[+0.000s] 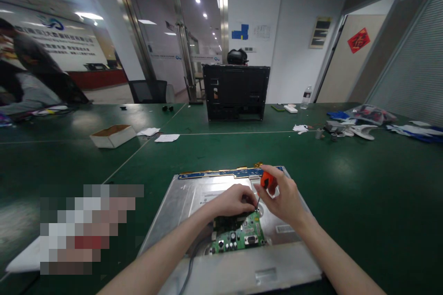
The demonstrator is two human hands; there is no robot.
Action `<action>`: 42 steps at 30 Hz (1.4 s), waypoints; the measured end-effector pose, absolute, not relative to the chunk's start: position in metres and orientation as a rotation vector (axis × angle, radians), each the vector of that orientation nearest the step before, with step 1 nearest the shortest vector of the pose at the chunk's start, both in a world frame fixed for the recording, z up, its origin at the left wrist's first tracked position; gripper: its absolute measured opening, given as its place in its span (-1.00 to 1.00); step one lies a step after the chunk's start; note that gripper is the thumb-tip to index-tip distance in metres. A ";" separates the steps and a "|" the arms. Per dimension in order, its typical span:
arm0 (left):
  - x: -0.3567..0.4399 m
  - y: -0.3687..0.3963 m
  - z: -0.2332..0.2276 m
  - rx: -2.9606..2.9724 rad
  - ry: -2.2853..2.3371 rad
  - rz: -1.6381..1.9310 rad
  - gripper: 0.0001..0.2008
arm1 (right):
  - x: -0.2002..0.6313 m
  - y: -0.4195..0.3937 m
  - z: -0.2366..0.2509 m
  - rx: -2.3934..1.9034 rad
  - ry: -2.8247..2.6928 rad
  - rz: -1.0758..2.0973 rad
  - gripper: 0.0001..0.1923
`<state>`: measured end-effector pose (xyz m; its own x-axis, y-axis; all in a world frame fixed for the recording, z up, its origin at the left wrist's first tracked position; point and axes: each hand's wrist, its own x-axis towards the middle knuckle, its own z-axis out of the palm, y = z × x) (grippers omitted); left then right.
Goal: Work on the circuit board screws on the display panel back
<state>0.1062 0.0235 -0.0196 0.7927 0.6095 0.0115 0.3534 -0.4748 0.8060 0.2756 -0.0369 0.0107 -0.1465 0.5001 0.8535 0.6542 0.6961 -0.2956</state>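
My right hand grips a screwdriver by its orange-red and black handle. The thin shaft slants down to the upper right corner of a green circuit board. Close beside the tip is my left hand, its fingers curled and pinched together; whatever they hold, if anything, is hidden. The board lies on the silver metal back of a display panel, and my left hand covers part of it. A narrow blue circuit strip runs along the panel's far edge. From the board's left side, a grey cable leads toward me.
A black monitor housing stands on the green table. An open white box and papers lie to the left. Bags, scraps and a bottle sit at the right. People are at the far left; a blurred patch hides the near left.
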 end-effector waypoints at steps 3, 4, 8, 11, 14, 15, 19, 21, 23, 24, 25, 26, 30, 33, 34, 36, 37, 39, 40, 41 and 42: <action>0.106 0.023 -0.020 2.111 0.692 0.384 -0.89 | 0.276 -0.039 0.012 -0.899 -1.823 -0.152 -0.63; 0.106 0.023 -0.019 2.107 0.685 0.381 -0.89 | 0.276 -0.040 0.013 -0.892 -1.829 -0.140 -0.61; 0.105 0.023 -0.018 2.098 0.672 0.379 -0.90 | 0.275 -0.041 0.014 -0.875 -1.834 -0.099 -0.55; 0.105 0.023 -0.018 2.102 0.675 0.390 -0.91 | 0.275 -0.040 0.012 -0.889 -1.825 -0.107 -0.55; 0.105 0.023 -0.019 2.094 0.676 0.401 -0.91 | 0.275 -0.039 0.010 -0.890 -1.808 -0.127 -0.57; 0.105 0.023 -0.020 2.089 0.681 0.402 -0.91 | 0.275 -0.038 0.009 -0.889 -1.803 -0.136 -0.58; 0.106 0.024 -0.022 2.091 0.703 0.392 -0.89 | 0.275 -0.036 0.008 -0.876 -1.800 -0.181 -0.63; 0.106 0.024 -0.022 2.103 0.702 0.395 -0.89 | 0.275 -0.035 0.008 -0.876 -1.798 -0.190 -0.64; 0.106 0.024 -0.021 2.106 0.699 0.402 -0.88 | 0.275 -0.035 0.008 -0.882 -1.799 -0.182 -0.65; 0.106 0.024 -0.021 2.103 0.698 0.404 -0.88 | 0.275 -0.036 0.009 -0.884 -1.802 -0.175 -0.64; 0.106 0.024 -0.020 2.098 0.695 0.402 -0.87 | 0.275 -0.036 0.009 -0.884 -1.809 -0.166 -0.64; 0.106 0.024 -0.019 2.093 0.690 0.399 -0.87 | 0.275 -0.037 0.010 -0.883 -1.816 -0.157 -0.63; 0.106 0.023 -0.017 2.089 0.671 0.390 -0.89 | 0.275 -0.040 0.014 -0.872 -1.837 -0.102 -0.57; 0.106 0.023 -0.016 2.100 0.688 0.382 -0.90 | 0.275 -0.042 0.015 -0.885 -1.833 -0.076 -0.54; 0.106 0.023 -0.016 2.103 0.696 0.379 -0.90 | 0.275 -0.042 0.015 -0.894 -1.828 -0.078 -0.54; 0.106 0.022 -0.016 2.108 0.706 0.376 -0.90 | 0.274 -0.042 0.014 -0.913 -1.813 -0.091 -0.55; 0.106 0.022 -0.016 2.109 0.710 0.378 -0.90 | 0.274 -0.041 0.013 -0.920 -1.806 -0.099 -0.56; 0.106 0.022 -0.016 2.113 0.715 0.381 -0.89 | 0.274 -0.040 0.011 -0.927 -1.797 -0.116 -0.58; 0.106 0.022 -0.016 2.118 0.718 0.383 -0.89 | 0.274 -0.039 0.011 -0.926 -1.793 -0.128 -0.60; 0.106 0.022 -0.016 2.124 0.720 0.383 -0.89 | 0.274 -0.038 0.010 -0.922 -1.792 -0.141 -0.62; 0.106 0.021 -0.016 2.128 0.722 0.382 -0.89 | 0.274 -0.038 0.010 -0.917 -1.794 -0.153 -0.63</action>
<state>0.1057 0.0215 -0.0161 0.7881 0.6153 0.0178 0.3606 -0.4849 0.7968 0.2735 -0.0375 0.0103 -0.1393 0.5097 0.8490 0.6461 0.6965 -0.3122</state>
